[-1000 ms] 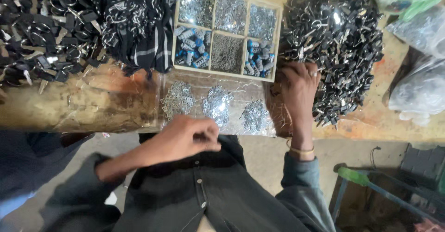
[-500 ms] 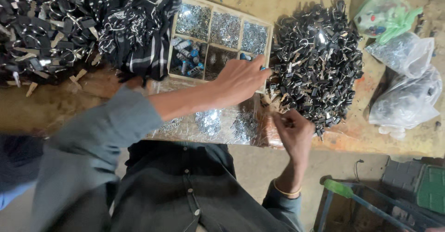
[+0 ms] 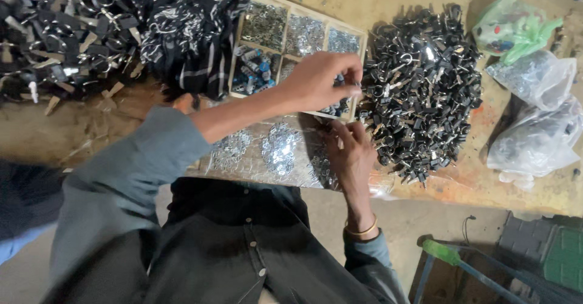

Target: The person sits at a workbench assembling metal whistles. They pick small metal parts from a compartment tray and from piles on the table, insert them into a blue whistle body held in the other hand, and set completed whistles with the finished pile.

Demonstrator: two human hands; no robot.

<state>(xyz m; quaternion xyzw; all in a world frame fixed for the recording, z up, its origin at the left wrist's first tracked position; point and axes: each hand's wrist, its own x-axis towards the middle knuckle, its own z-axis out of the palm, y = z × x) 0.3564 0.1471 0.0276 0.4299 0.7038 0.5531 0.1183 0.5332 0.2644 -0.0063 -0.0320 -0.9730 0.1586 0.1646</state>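
Observation:
My left hand (image 3: 322, 79) reaches across over the right end of a wooden compartment tray (image 3: 358, 34). Its fingertips are pinched together beside a big heap of black and silver key-like parts (image 3: 425, 85). Anything between the fingertips is too small to see. My right hand (image 3: 351, 153) lies lower, on a clear plastic sheet (image 3: 243, 164) that carries small heaps of shiny metal rings (image 3: 279, 149). Its fingers are loosely curled, and I cannot tell whether they hold a piece. The tray's compartments hold silver bits and some blue pieces (image 3: 252, 73).
A second dark heap of parts (image 3: 61, 37) and a black striped cloth (image 3: 194, 31) lie at the far left. Plastic bags, one green (image 3: 513, 31) and two clear (image 3: 534, 134), sit at the right. A green-handled frame (image 3: 461, 264) stands on the floor below the bench edge.
My left hand rose from my lap and crossed over to the tray's right end. My right hand came down from the black heap onto the plastic sheet.

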